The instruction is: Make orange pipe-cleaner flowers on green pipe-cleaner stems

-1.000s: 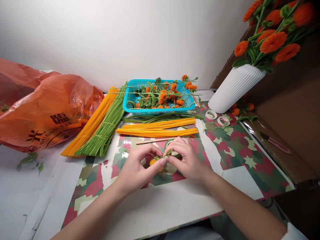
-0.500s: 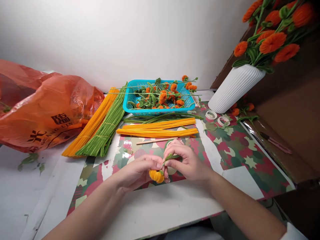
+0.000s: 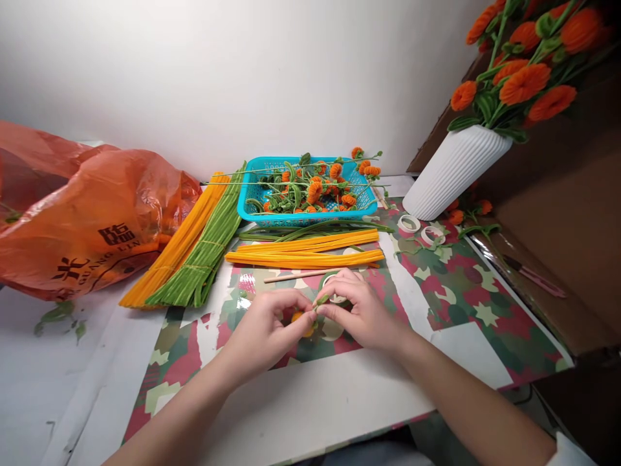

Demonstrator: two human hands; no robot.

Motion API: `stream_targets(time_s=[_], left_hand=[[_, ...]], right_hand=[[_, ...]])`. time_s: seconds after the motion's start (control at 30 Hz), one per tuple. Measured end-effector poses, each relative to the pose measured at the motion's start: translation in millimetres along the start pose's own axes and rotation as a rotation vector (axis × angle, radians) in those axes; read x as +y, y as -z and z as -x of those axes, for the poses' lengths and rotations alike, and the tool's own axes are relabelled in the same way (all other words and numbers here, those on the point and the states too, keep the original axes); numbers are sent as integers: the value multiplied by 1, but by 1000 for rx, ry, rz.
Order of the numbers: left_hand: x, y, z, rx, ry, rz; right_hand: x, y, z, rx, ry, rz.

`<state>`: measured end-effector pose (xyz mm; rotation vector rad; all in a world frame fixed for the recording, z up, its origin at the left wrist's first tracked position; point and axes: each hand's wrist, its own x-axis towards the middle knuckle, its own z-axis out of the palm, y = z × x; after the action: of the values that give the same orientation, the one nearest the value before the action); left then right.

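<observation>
Above the front of the patterned mat, my left hand [image 3: 274,327] and my right hand [image 3: 361,309] meet, fingertips nearly touching. My left thumb and fingers pinch a yellow pipe-cleaner flower [image 3: 309,332] near its base; its head is mostly hidden behind my left fingers and thumb. Between both sets of fingertips runs the flower's short green stem with a fuzzy green piece [image 3: 321,301]; my right thumb and index finger pinch it. A roll of tape [image 3: 338,298] lies partly hidden behind my right hand. Just beyond my hands is a thin wooden stick [image 3: 301,276].
Yellow pipe cleaners [image 3: 305,259] lie before a blue basket [image 3: 245,210] of orange flowers. Bundled green stems [image 3: 198,259] and an orange bag [image 3: 97,226] are left. At right are a white vase [image 3: 453,171], tape rolls [image 3: 409,224] and a pink-handled tool [image 3: 541,282].
My left hand has turned and its thumb has come over toward my right fingertips, so the yellow flower now shows less. My right hand stays nearly in place.
</observation>
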<state>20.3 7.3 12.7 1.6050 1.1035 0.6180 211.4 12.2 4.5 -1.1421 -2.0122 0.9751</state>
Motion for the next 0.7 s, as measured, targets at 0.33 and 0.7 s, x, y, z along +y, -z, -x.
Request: stream_targets(time_s=[0.33,0.7], left_hand=[[-8,-1,-5,-375,412,808],[6,-2,0,99,-194,-365]], right_hand=[[3,8,1,-106,138,-101],[-1,1,-1,-15,-51,41]])
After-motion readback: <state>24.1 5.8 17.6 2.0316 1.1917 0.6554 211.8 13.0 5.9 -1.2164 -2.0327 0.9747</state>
